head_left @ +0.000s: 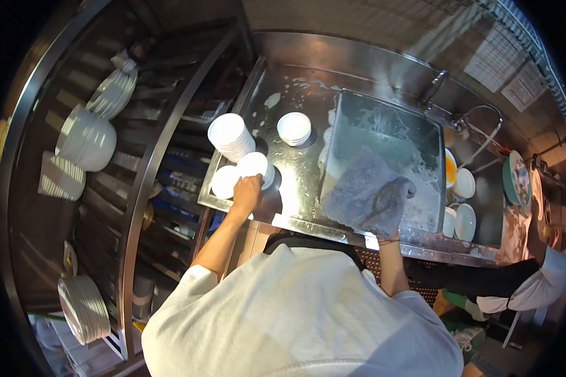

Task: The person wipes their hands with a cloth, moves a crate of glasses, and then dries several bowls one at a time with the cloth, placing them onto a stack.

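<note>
My left hand (248, 193) has its fingers closed on the near rim of a white bowl (253, 164) at the left end of the steel counter. Right beside it are another white bowl (223, 183) and a tall stack of white bowls (231, 135). A shorter stack of white bowls (294, 128) stands apart, farther back. A grey towel (361, 191) is in my right hand (390, 231), spread over the near left part of the sink (443, 157). The towel covers most of that hand, so its fingers are hidden.
Sudsy water fills the sink, with a faucet (435, 85) behind it. Used white bowls (465, 220) sit in the basin to the right. Racks on the left hold stacked dishes (87, 139) and plates (83, 308). Another person's sleeve (541, 283) shows at far right.
</note>
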Demonstrator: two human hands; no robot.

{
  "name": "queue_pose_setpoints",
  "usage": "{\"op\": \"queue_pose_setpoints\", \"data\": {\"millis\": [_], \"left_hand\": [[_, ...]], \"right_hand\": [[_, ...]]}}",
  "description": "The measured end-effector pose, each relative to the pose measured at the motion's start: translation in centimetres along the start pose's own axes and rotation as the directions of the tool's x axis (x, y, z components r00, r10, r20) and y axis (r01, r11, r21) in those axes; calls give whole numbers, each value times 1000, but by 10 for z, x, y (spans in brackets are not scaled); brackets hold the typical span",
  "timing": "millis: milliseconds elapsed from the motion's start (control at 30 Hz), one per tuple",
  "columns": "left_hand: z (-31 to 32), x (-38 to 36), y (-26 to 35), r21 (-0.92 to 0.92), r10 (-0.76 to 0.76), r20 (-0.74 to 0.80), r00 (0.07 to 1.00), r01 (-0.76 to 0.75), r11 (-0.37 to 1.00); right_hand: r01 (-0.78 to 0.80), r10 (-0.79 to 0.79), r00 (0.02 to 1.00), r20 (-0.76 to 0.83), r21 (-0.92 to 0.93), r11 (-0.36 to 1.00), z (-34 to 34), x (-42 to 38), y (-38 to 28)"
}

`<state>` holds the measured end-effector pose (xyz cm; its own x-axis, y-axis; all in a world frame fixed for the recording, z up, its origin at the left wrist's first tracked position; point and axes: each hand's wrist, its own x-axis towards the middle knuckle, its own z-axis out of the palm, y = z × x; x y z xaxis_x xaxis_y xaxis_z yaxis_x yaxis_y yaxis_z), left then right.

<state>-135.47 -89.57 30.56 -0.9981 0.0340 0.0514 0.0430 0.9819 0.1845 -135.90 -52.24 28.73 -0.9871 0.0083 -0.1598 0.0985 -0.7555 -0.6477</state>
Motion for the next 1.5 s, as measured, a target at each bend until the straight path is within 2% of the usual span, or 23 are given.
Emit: {"op": "queue_pose_setpoints", "data": {"millis": [200, 333, 467, 533, 600, 667, 700, 733, 800, 867, 900, 933, 1067, 1100, 1200, 1233, 1267, 1300, 1333, 1367, 1433, 1467, 1500], "left_hand": [[-53, 2, 19, -477, -229, -221, 948, 100, 873], [-2, -10, 76, -709, -141, -402, 905, -210, 673], [-54, -11, 105, -979, -322, -197, 926, -168, 114], [-69, 3, 90, -887, -280, 59, 958, -79, -455], [-61, 21, 87, -774, -269, 175, 947, -36, -632], [-19, 32, 78, -771, -118, 400, 909, 264, -579], [-52, 19, 99, -725, -84, 558, 825, 436, -533], [-65, 13, 105, -721, -74, 562, 824, 444, -531], [-80, 1, 116, -383, 207, 670, 713, 571, -726], [-73, 10, 115, -395, 206, 673, 711, 581, -712], [-44, 24, 106, -904, -65, 330, 942, 295, -310], [-42, 31, 106, -959, -82, -165, 983, -140, 245], [-61, 26, 115, -954, -104, 111, 988, 76, -292], [-80, 26, 106, -615, 173, 425, 889, 424, -665], [-72, 31, 113, -882, 71, 283, 957, 288, -373], [-56, 41, 105, -993, 41, -66, 997, -70, 99], [-60, 35, 110, -918, 46, -239, 970, -241, 316], [-57, 29, 110, -829, 106, -268, 957, -286, 481], [-52, 24, 106, -707, 174, -285, 943, -329, 626], [-45, 14, 105, -709, 173, -281, 944, -325, 626], [-37, 5, 98, -955, 116, 226, 967, 196, 224], [-47, 4, 92, -687, 210, 682, 701, 712, -145], [-35, 6, 78, -650, 372, 633, 679, 727, -220]], "right_hand": [[-350, 360, 932, 34, -167, 922, 89, 5, 26], [-355, 414, 896, 159, -301, 885, 150, 2, 89], [-290, 303, 950, 77, -142, 946, 160, 24, 79], [-270, 329, 932, 154, -314, 910, 148, 24, 51], [-167, 350, 890, 292, -505, 847, 130, 22, 51], [539, 17, 779, 626, -684, 492, 148, -3, 35], [488, 327, 657, 679, -715, 501, 163, -1, 18], [486, 323, 666, 673, -719, 497, 158, 0, 18], [927, 222, 305, 926, -342, 156, 145, -1, 20], [949, 220, 273, 937, -300, 100, 157, -1, 20], [477, 176, 730, 661, -677, 561, 167, -1, 30], [-226, 383, 901, 202, -535, 814, 173, 0, 35], [-57, 267, 932, 245, -629, 775, 172, -1, 34], [677, -167, 730, 662, -667, 312, 141, -9, 43], [827, -1, 499, 867, -476, 298, 141, -8, 33], [828, 3, 498, 867, -476, 297, 145, -3, 28], [335, 167, 782, 600, -631, 699, 150, 6, 23], [-289, 468, 829, 307, -481, 828, 155, 14, 19], [-772, 776, 619, 118, -87, 629, 158, 20, 17], [-798, 803, 544, 245, -145, 585, 142, 26, 22], [-759, 802, 564, 195, -259, 597, 121, 31, 22], [-716, 797, 587, 141, -368, 593, 113, 33, 20], [-659, 737, 662, 133, -366, 657, 101, 41, 18]]}}
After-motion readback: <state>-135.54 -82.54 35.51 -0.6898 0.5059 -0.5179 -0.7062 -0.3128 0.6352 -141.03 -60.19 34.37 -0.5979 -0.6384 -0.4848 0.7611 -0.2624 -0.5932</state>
